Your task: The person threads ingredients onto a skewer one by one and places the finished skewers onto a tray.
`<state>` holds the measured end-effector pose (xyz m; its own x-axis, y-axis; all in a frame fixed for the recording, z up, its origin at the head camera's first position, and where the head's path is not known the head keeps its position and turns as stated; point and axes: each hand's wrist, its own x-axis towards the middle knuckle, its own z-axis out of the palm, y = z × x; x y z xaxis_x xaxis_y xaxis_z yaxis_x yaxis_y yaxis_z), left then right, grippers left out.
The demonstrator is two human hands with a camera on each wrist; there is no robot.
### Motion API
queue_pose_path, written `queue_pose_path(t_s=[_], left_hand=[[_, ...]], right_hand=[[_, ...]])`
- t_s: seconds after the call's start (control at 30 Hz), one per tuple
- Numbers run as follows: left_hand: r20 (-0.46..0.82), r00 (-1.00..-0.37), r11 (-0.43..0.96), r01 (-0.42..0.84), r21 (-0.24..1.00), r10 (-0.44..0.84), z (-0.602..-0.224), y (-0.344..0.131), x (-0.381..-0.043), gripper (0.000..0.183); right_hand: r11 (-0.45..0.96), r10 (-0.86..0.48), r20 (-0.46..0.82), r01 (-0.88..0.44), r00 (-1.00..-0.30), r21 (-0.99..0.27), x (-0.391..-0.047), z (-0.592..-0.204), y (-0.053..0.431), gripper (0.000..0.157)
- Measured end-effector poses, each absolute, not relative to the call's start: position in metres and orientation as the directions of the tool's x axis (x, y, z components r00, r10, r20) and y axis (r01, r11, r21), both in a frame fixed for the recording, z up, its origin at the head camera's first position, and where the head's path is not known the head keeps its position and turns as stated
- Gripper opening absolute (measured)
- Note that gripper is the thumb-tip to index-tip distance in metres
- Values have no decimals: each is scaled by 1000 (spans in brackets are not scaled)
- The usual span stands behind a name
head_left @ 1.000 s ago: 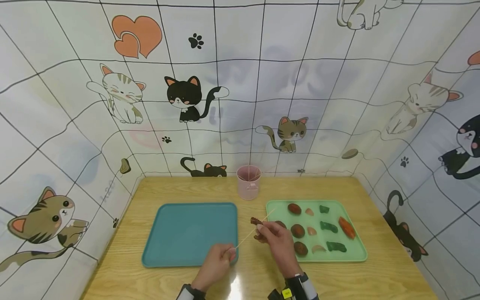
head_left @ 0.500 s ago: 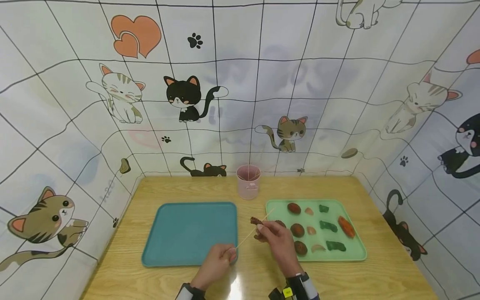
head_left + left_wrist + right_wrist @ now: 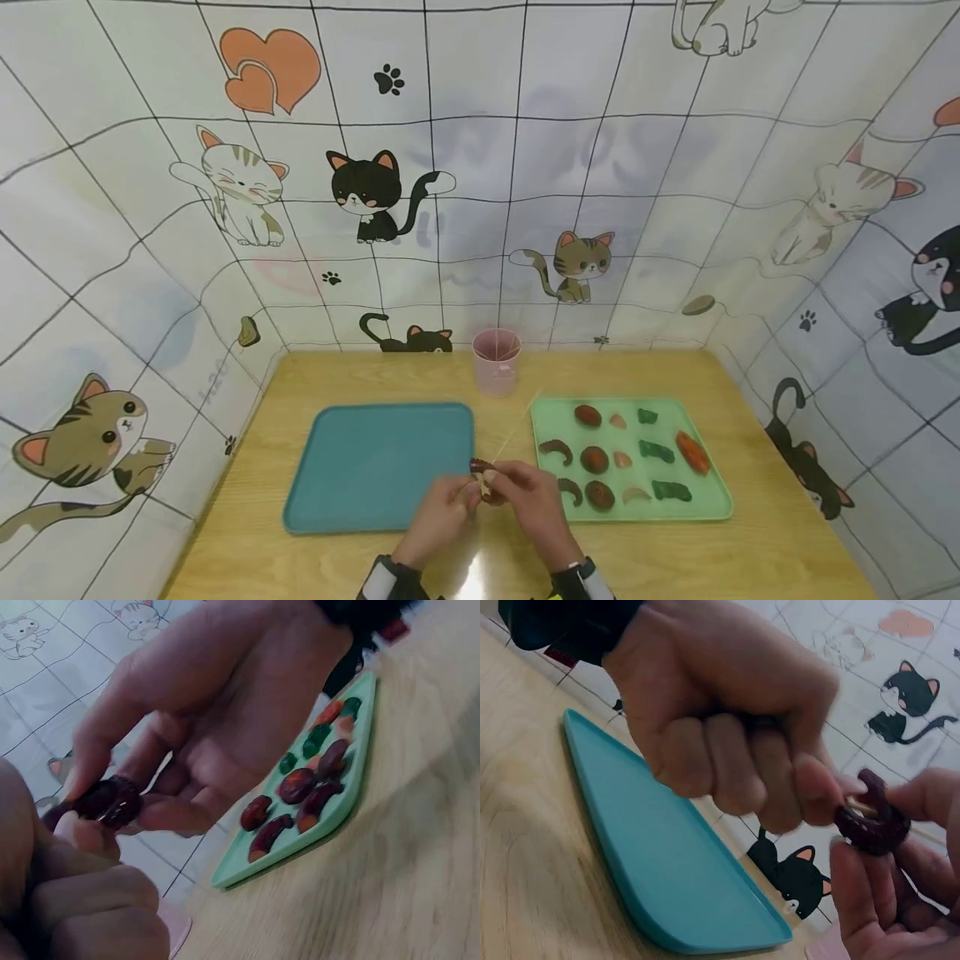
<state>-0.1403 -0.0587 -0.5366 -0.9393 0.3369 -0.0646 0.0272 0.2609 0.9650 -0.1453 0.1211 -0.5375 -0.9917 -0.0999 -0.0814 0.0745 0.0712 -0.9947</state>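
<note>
My left hand [image 3: 438, 512] grips the lower end of a thin wooden skewer [image 3: 517, 425], its fingers curled into a fist in the right wrist view. Close beside it, the right hand [image 3: 534, 508] pinches a glossy, dark reddish-brown, curved sausage piece [image 3: 874, 829] between thumb and fingers. The skewer runs through the bend of the sausage piece and its tip points up and to the right in the head view. Both hands are over the table, between the two trays, and hide part of the sausage piece.
A teal tray [image 3: 382, 458] lies left. On the right, a green tray [image 3: 716, 504] carries curved sausage pieces [image 3: 556, 450], round brown pieces [image 3: 595, 460], small pale pieces [image 3: 622, 460], green pieces [image 3: 657, 452] and an orange-red piece [image 3: 692, 452]. A pink cup [image 3: 497, 371] of skewers stands behind.
The right hand has moved left and down, bringing the sausage piece along the skewer to the left hand. Two sausage pieces on the green tray are now uncovered.
</note>
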Motion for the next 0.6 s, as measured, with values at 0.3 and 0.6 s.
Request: queue_pose_path(t_s=[0.3,0.6], left_hand=[[-76,-943,285,20,958,324,-529,-61,-145,37],[-36,-926,289,81,954,376,-530,-62,-151,40]], right_hand=[[-41,-111,-103,108,-988,-993,-149,-537,112,34],[-68,-165,-119,132,-979,-989,-153,-534,118,35]])
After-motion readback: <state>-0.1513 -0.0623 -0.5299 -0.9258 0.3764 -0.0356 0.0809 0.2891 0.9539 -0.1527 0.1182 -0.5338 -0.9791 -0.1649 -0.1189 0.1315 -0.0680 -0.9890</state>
